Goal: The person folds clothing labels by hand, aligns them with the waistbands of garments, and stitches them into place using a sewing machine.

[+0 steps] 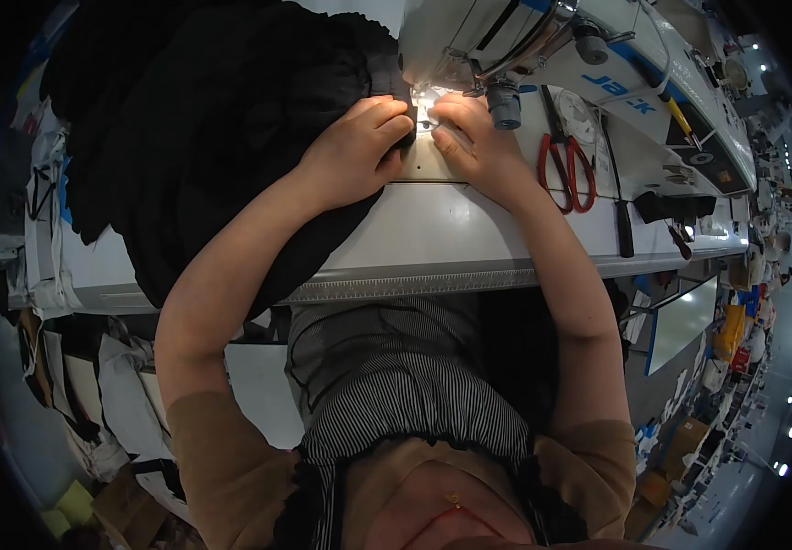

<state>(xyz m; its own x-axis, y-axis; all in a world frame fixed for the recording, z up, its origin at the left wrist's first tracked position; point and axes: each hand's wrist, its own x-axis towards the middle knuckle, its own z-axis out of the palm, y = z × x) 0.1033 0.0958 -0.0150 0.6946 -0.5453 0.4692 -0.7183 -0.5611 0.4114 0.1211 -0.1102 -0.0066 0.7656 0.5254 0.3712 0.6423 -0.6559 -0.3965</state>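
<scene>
A large heap of black fabric (222, 137), gathered along its edge, covers the left of the table and reaches the needle area of a white sewing machine (442, 46). My left hand (350, 156) is closed on the fabric's edge, fingers curled just left of the needle. On the other side of the lit needle plate (414, 165), my right hand (478, 147) is bent with its fingertips close to the presser foot. Something pale shows by those fingers, too small and bright to name.
Red-handled scissors (568, 174) lie right of my right hand, under the machine arm. A black-handled tool (624, 229) rests near the table's front edge, where a ruler strip (396, 286) runs. White cloth (130, 394) hangs at lower left.
</scene>
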